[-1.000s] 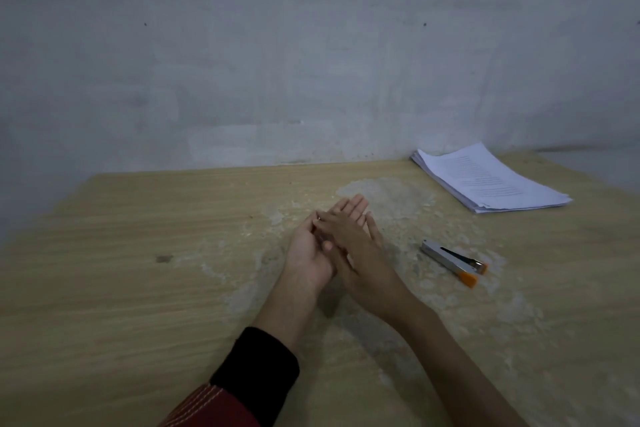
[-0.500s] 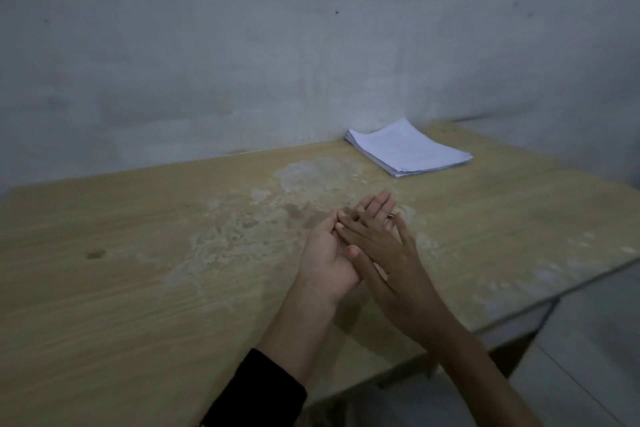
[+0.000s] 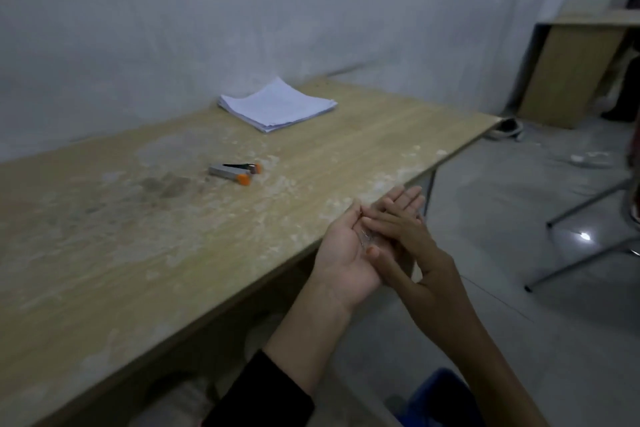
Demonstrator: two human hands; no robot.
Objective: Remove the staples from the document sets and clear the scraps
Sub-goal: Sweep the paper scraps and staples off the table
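My left hand lies palm up past the wooden table's near edge, above the floor. Small shiny staple scraps rest in its palm. My right hand lies across the left palm with straight fingers, partly covering the scraps. A grey staple remover with orange tips lies on the table to the left of both hands. The white stack of documents sits at the table's back, near the wall.
A second wooden desk stands at the far right. Metal chair legs cross the grey floor on the right. Small white litter lies on the floor. Something blue shows below my arms.
Both hands, still pressed together, have moved from over the table's middle to beyond its edge on the right. The view has swung right, showing the floor and the second desk.
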